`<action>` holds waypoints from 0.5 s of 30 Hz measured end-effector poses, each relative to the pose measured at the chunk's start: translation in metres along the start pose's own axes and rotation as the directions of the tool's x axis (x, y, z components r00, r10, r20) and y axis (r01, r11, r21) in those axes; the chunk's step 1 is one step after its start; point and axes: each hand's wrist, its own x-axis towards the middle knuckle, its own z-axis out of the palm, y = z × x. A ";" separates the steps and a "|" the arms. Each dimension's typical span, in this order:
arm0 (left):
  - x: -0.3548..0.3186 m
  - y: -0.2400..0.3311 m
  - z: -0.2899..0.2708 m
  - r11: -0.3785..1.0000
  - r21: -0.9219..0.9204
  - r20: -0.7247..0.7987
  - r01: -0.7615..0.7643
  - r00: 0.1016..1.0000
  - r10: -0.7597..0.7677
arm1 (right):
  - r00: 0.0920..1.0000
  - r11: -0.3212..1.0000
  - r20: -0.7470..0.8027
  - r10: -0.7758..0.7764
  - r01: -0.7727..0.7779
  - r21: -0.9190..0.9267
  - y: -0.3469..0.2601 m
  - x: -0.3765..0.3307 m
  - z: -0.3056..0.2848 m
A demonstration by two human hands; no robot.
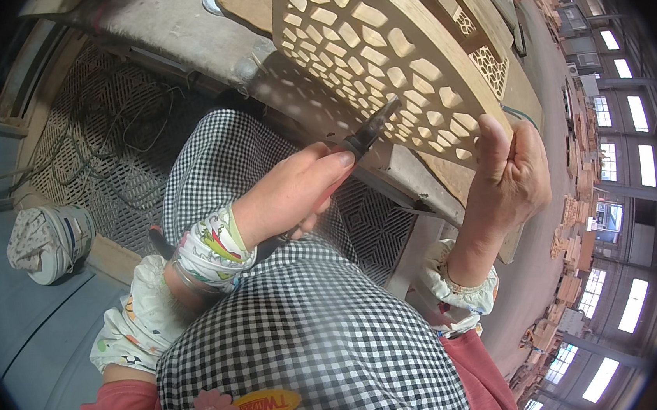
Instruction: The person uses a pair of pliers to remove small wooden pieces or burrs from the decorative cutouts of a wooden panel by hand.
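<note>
My left hand (284,193) is closed around a red-handled tool with a dark, tapered tip (371,127). The tip points up and to the right, at or just in front of the perforated face of a wooden lattice panel (439,43); whether it touches is unclear. Many irregular cut-outs cover that panel, which stands tilted on its edge. At its lower right corner my right hand (509,170) grips the edge, thumb on the near side. Light through the holes casts a dotted pattern below.
Behind the panel lie more lattice-cut wooden pieces (492,69) on the workbench (172,19). A white bucket (54,241) with a cloth-like cover stands at left. Cables (130,128) run over a patterned floor mat (90,159). Stacked wood (566,289) lines the hall at right.
</note>
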 end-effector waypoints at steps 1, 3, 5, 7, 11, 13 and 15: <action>0.001 0.000 -0.001 1.000 -0.002 0.011 0.003 1.000 -0.003 | 1.000 1.000 0.003 0.007 -0.007 -0.004 0.001 0.001 0.001; 0.001 -0.003 -0.002 1.000 -0.019 0.025 -0.007 1.000 0.008 | 1.000 1.000 0.009 0.018 -0.018 -0.014 0.001 0.003 0.002; 0.000 -0.004 -0.004 0.999 -0.035 0.042 -0.003 0.999 0.004 | 1.000 0.999 0.014 0.003 -0.002 -0.034 0.005 0.005 0.002; -0.001 -0.004 -0.006 0.999 -0.052 0.062 0.016 0.998 -0.013 | 1.000 0.999 0.006 0.005 -0.005 -0.037 0.004 0.007 0.004; 0.001 -0.007 -0.007 0.998 0.062 0.069 -0.011 0.998 0.007 | 0.999 0.998 0.005 0.049 -0.049 -0.033 0.003 0.006 0.006; -0.008 -0.005 -0.006 0.993 0.116 0.065 -0.006 0.998 -0.001 | 0.998 0.998 0.010 0.062 -0.061 -0.028 0.001 0.007 0.007; -0.013 0.003 -0.008 0.988 0.153 0.067 -0.009 0.998 -0.001 | 0.998 0.998 0.009 0.064 -0.064 -0.012 -0.002 0.007 0.007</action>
